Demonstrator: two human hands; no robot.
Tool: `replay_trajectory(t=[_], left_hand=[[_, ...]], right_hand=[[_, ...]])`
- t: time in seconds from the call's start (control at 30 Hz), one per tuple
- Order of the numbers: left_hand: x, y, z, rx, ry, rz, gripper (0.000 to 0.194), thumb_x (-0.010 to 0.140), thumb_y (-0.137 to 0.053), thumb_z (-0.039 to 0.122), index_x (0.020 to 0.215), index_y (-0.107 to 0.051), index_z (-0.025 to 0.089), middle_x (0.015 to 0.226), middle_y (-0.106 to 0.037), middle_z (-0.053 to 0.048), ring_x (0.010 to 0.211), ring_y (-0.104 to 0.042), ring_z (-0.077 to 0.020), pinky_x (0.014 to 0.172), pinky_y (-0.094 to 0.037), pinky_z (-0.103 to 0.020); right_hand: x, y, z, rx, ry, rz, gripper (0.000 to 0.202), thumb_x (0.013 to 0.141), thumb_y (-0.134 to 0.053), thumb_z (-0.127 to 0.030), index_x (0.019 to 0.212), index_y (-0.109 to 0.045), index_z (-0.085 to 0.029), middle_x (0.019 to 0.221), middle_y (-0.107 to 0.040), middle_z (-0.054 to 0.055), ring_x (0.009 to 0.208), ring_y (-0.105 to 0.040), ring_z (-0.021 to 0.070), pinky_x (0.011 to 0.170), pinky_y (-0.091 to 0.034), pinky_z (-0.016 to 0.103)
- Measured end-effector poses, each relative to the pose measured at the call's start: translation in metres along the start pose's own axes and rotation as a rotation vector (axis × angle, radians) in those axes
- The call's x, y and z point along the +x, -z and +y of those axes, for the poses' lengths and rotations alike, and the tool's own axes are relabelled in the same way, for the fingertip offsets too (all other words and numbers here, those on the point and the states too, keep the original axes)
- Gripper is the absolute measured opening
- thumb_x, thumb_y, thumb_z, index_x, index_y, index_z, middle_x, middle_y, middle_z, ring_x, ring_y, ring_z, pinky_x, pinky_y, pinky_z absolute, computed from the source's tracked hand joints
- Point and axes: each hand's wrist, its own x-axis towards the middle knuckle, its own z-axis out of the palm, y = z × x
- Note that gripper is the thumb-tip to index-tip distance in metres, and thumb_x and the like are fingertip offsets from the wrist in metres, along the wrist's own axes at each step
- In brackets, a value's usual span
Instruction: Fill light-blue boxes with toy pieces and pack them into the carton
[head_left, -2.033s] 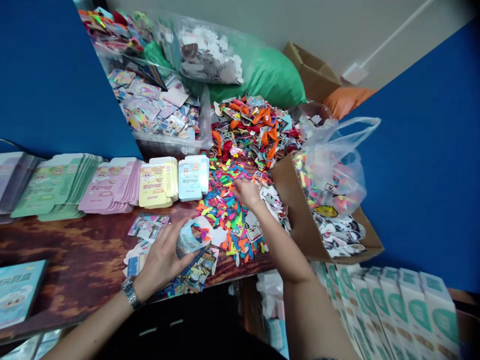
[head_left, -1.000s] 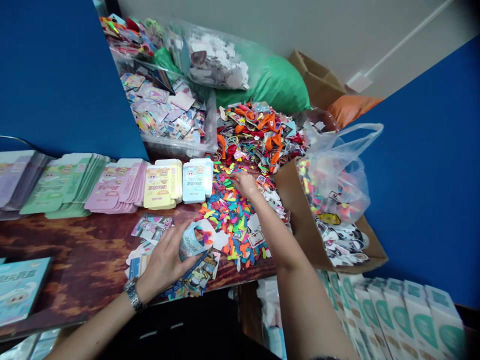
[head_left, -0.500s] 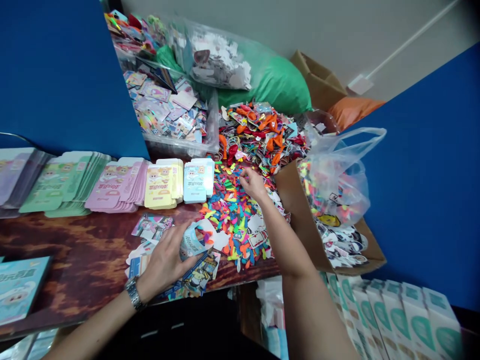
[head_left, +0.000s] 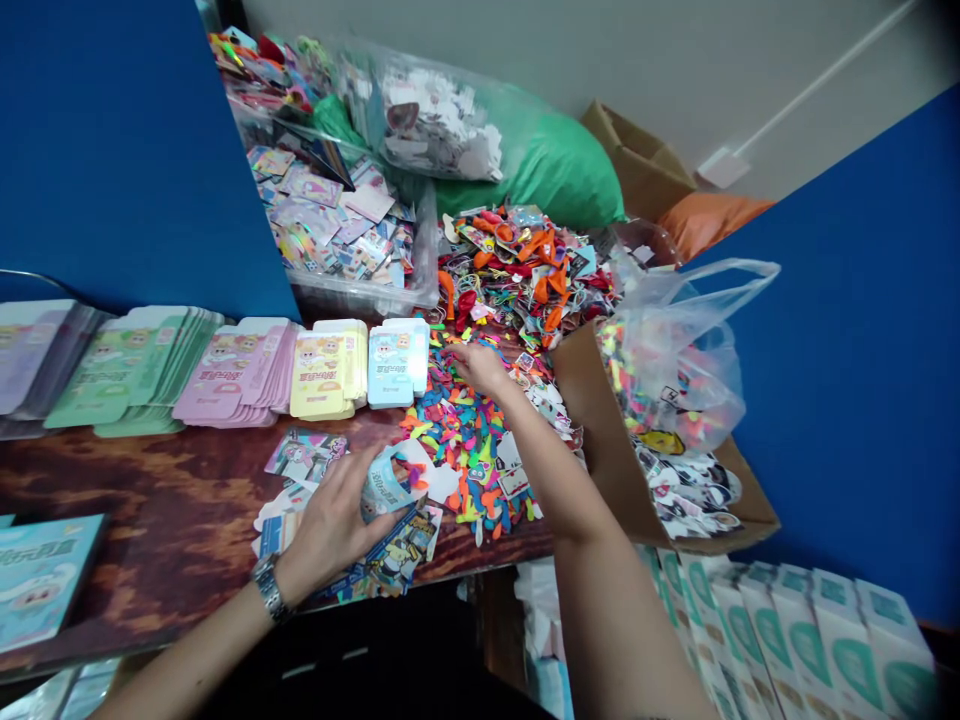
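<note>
My left hand [head_left: 337, 515], with a metal watch at the wrist, is wrapped round a small light-blue paper box [head_left: 384, 487]. The box stands tilted with its top open, and a few orange and purple pieces show inside. Under and around this hand lie printed cards [head_left: 405, 550]. My right hand [head_left: 478, 368] is at the far part of a pile of small colourful uninflated balloons [head_left: 480, 430]. Its fingertips are drawn together, and whatever is between them is too small to make out. White die-cut stickers [head_left: 512, 465] lie among the balloons near the right forearm.
Flat stacks of yellow [head_left: 326, 370], pink, green, purple and blue boxes line the back left. Behind are a clear bin of cards [head_left: 427, 240] and a heap of orange balloons [head_left: 544, 270]. A cardboard box [head_left: 600, 430] with a plastic bag [head_left: 682, 360] bounds the right.
My right hand has shifted left across the balloon pile, toward the light-blue box stack. My left hand keeps its hold on the small box in nearly the same place.
</note>
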Motion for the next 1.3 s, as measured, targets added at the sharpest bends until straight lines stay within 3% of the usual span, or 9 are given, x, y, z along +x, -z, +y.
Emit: replay_trajectory(t=[0.17, 0.4, 0.53, 0.67, 0.87, 1.07, 1.3], left_hand=[[-0.002, -0.001, 0.000, 0.001, 0.011, 0.021, 0.078, 0.083, -0.068, 0.042, 0.148, -0.030, 0.024, 0.135, -0.054, -0.012, 0.123, -0.053, -0.0289, 0.104, -0.046, -0.044], [0.005, 0.003, 0.005, -0.011, 0.025, 0.065, 0.074, 0.083, -0.068, 0.044, 0.146, -0.033, 0.026, 0.136, -0.054, -0.010, 0.125, -0.053, -0.0280, 0.105, -0.045, -0.043], [0.013, 0.007, 0.009, 0.003, 0.047, 0.103, 0.072, 0.081, -0.069, 0.048, 0.142, -0.039, 0.023, 0.132, -0.056, -0.011, 0.122, -0.054, -0.0288, 0.103, -0.047, -0.043], [0.015, 0.009, 0.010, 0.004, 0.096, 0.122, 0.076, 0.078, -0.071, 0.053, 0.140, -0.042, 0.021, 0.129, -0.058, -0.012, 0.121, -0.056, -0.0293, 0.103, -0.047, -0.044], [0.005, 0.016, 0.014, -0.017, 0.188, 0.108, 0.077, 0.077, -0.067, 0.063, 0.140, -0.044, 0.025, 0.132, -0.060, -0.009, 0.122, -0.056, -0.0280, 0.105, -0.047, -0.044], [-0.001, 0.022, 0.017, -0.079, 0.229, 0.130, 0.081, 0.074, -0.070, 0.063, 0.140, -0.045, 0.025, 0.135, -0.059, -0.007, 0.123, -0.057, -0.0267, 0.106, -0.047, -0.042], [-0.006, 0.025, 0.019, -0.046, 0.159, 0.173, 0.079, 0.077, -0.069, 0.060, 0.140, -0.043, 0.020, 0.130, -0.059, -0.011, 0.120, -0.057, -0.0278, 0.104, -0.047, -0.045]], right_hand=[[-0.001, 0.006, -0.006, -0.067, -0.008, -0.003, 0.014, 0.084, -0.059, -0.014, 0.090, -0.071, -0.015, 0.091, -0.073, 0.011, 0.083, -0.064, 0.0221, 0.076, -0.043, 0.028], [-0.039, 0.037, -0.016, 0.003, -0.047, 0.237, 0.018, 0.092, -0.054, -0.023, 0.100, -0.069, -0.018, 0.100, -0.072, 0.007, 0.089, -0.064, 0.0186, 0.081, -0.045, 0.028], [-0.065, 0.048, -0.039, 0.390, -0.019, 0.349, 0.021, 0.090, -0.060, -0.038, 0.093, -0.069, -0.020, 0.085, -0.070, 0.001, 0.066, -0.057, 0.0123, 0.063, -0.043, 0.024], [-0.085, 0.056, -0.072, 0.773, 0.027, 0.274, 0.025, 0.084, -0.067, -0.042, 0.088, -0.068, -0.018, 0.077, -0.064, -0.001, 0.059, -0.049, 0.0083, 0.055, -0.038, 0.022], [-0.108, 0.069, -0.121, 0.936, 0.093, 0.225, 0.021, 0.084, -0.070, -0.039, 0.089, -0.068, -0.018, 0.073, -0.061, -0.001, 0.059, -0.048, 0.0075, 0.054, -0.039, 0.022], [-0.117, 0.054, -0.139, 0.852, 0.133, 0.109, 0.022, 0.087, -0.066, -0.039, 0.092, -0.068, -0.018, 0.072, -0.063, -0.001, 0.055, -0.048, 0.0073, 0.050, -0.038, 0.022], [-0.127, 0.015, -0.150, 0.131, 0.387, 0.217, 0.016, 0.096, -0.053, -0.024, 0.091, -0.068, -0.020, 0.091, -0.069, 0.007, 0.082, -0.063, 0.0165, 0.075, -0.049, 0.028]])
